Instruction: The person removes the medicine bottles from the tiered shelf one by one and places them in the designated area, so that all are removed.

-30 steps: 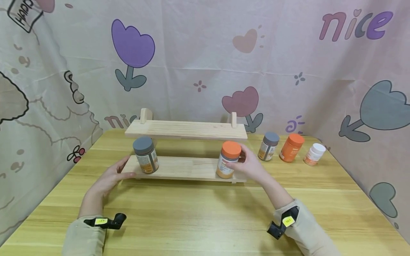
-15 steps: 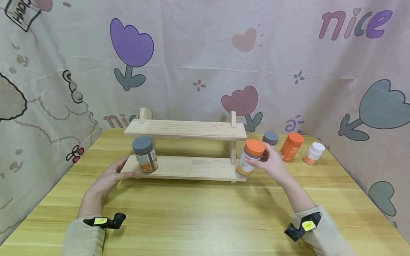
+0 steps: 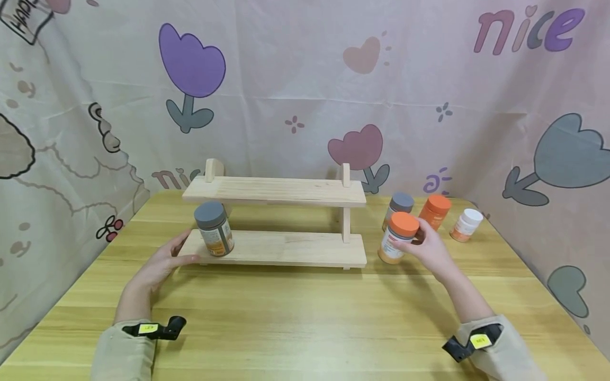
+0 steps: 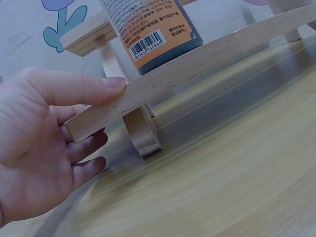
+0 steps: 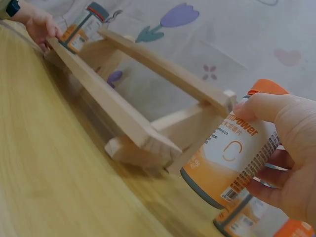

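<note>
My left hand [image 3: 164,263] grips the left end of the two-tier wooden shelf [image 3: 290,247], its thumb along the lower board's front edge and its fingers below, as the left wrist view shows. Beside it on the lower board stands a grey-lidded supplement bottle [image 3: 216,235]. To the right of the shelf, my right hand [image 3: 432,253] holds an orange-capped supplement bottle [image 3: 393,247] between thumb and fingers. In the right wrist view this bottle [image 5: 229,148] shows its white and orange label. Whether its base touches the table I cannot tell.
Behind the held bottle stand another grey-lidded bottle [image 3: 399,203], partly hidden, an orange bottle [image 3: 434,210] and a small white-capped bottle [image 3: 466,226]. The wooden table [image 3: 305,323] ends at a patterned cloth backdrop [image 3: 286,69].
My right hand has carried the orange-capped bottle rightwards from the lower board's right end to beyond the shelf, in front of the other bottles. My left hand keeps its grip.
</note>
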`<control>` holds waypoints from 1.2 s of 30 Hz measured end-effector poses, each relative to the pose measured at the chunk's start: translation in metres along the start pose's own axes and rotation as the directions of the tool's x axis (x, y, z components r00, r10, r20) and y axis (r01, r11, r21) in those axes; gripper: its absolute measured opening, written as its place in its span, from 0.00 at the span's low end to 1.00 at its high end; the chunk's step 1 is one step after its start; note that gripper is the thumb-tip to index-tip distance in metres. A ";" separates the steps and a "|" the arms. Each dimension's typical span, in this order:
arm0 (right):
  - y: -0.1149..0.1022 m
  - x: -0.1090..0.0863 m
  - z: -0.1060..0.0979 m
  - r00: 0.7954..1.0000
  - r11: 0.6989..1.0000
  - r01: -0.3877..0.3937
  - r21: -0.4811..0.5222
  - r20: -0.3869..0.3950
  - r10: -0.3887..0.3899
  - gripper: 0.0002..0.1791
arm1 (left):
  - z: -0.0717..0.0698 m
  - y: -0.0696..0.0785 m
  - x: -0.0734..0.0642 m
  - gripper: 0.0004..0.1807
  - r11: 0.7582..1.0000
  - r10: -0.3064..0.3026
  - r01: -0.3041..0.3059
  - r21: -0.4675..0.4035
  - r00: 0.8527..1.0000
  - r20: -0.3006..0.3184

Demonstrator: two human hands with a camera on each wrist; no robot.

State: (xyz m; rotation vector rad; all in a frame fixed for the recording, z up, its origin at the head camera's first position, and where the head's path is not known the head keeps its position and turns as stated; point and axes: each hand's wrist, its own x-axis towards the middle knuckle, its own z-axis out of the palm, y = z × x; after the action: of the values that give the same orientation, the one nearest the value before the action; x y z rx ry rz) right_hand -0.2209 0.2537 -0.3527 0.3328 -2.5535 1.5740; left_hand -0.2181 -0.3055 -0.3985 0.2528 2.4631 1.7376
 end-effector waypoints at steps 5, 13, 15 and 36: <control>0.009 -0.003 -0.005 1.000 1.000 -0.019 -0.015 -0.016 0.018 0.34 | 0.000 0.001 -0.001 0.48 1.000 0.004 -0.004 0.001 1.000 -0.002; 0.021 -0.006 -0.011 0.997 0.997 -0.067 -0.043 -0.033 0.065 0.34 | 0.001 0.000 0.000 0.48 1.000 0.017 -0.016 -0.012 1.000 0.010; 0.024 -0.006 -0.012 0.997 0.997 -0.071 -0.042 -0.034 0.069 0.34 | 0.000 0.001 0.000 0.48 1.000 0.012 -0.012 -0.015 1.000 0.008; 0.035 -0.005 -0.017 0.994 0.993 -0.111 -0.039 -0.027 0.110 0.36 | 0.001 0.002 -0.001 0.49 1.000 0.014 -0.013 -0.027 1.000 0.007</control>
State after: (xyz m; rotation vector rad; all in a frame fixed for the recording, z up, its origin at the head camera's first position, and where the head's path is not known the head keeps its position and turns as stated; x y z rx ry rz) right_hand -0.2251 0.2842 -0.3765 0.1687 -2.6224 1.5492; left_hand -0.2172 -0.3043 -0.3972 0.2730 2.4372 1.7708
